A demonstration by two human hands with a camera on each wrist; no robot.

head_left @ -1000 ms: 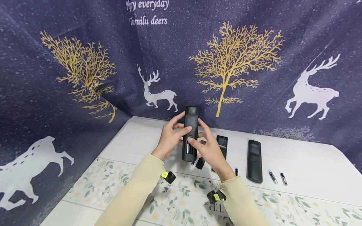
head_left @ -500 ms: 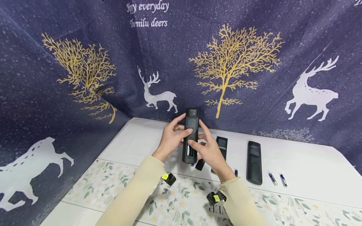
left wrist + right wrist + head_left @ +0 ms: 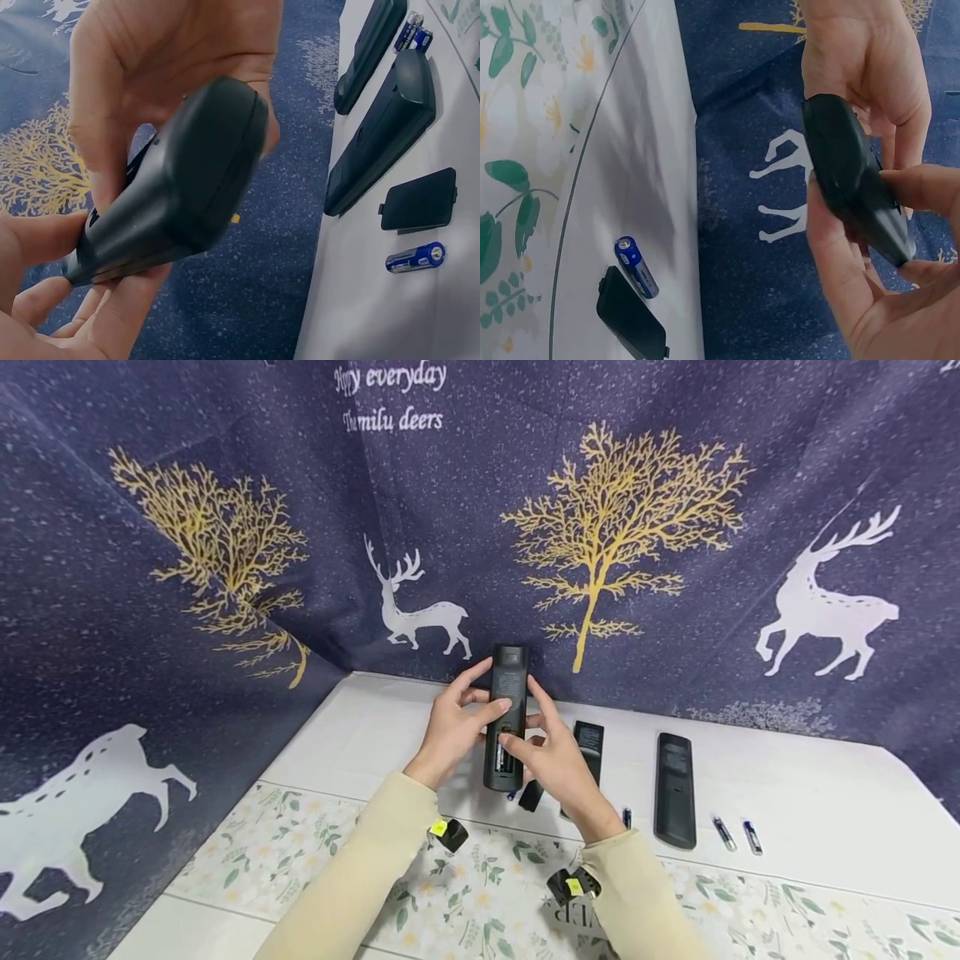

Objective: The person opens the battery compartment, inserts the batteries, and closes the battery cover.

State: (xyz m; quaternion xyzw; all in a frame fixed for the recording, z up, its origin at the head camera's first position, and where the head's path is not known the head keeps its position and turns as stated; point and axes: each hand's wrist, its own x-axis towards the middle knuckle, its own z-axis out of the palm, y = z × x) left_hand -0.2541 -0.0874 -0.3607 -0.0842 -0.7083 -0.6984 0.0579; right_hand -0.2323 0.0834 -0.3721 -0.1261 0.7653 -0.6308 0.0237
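Both hands hold a black remote control (image 3: 508, 681) upright above the table, its back facing the head camera. The left hand (image 3: 450, 727) grips its left side, thumb across the back. My right hand (image 3: 558, 760) grips the right side, with its thumb over the upper end of the uncovered battery compartment. A battery (image 3: 501, 760) shows in the compartment below that thumb. Under the remote, a black battery cover (image 3: 418, 199) and a loose blue battery (image 3: 416, 257) lie on the table. The same battery (image 3: 637, 266) and cover (image 3: 632, 313) appear in the right wrist view.
A second remote (image 3: 590, 739) lies partly behind the right hand, with a battery (image 3: 627, 817) near the right wrist. Farther right are a third remote (image 3: 676, 789) and two batteries (image 3: 723, 832). A dark printed cloth (image 3: 637, 677) hangs along the table's far edge.
The blue battery end beside the right thumb no longer shows, and more dark compartment appears above the thumb. The remote has shifted only slightly; both hands keep their hold.
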